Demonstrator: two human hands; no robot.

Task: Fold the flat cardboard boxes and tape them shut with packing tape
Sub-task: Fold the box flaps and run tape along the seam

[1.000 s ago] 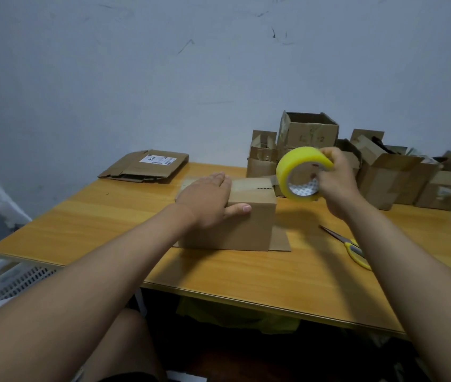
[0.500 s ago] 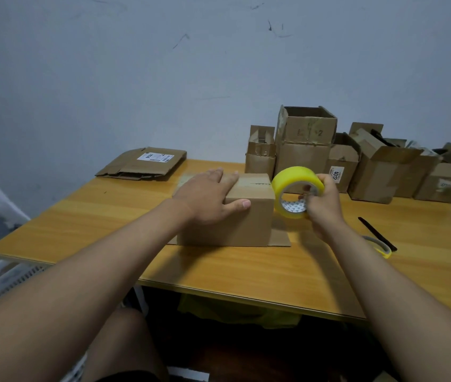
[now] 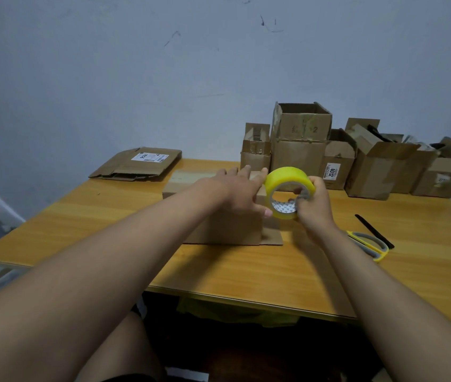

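Brown folded cardboard box mid-frame lies under the flat, spread left hand; right hand grips a yellow packing-tape roll.

A plain pale grey-blue painted wall fills the background, marked with several dark scuffs near its top. Against it stands an orange-yellow wood-grain laminate surface. Dark, unlit space lies beneath. Lighting is dim and even.

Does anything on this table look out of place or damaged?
Nothing alarming. The boxes along the wall are worn, with open, crooked flaps. The scissors lie open beside the right hand.
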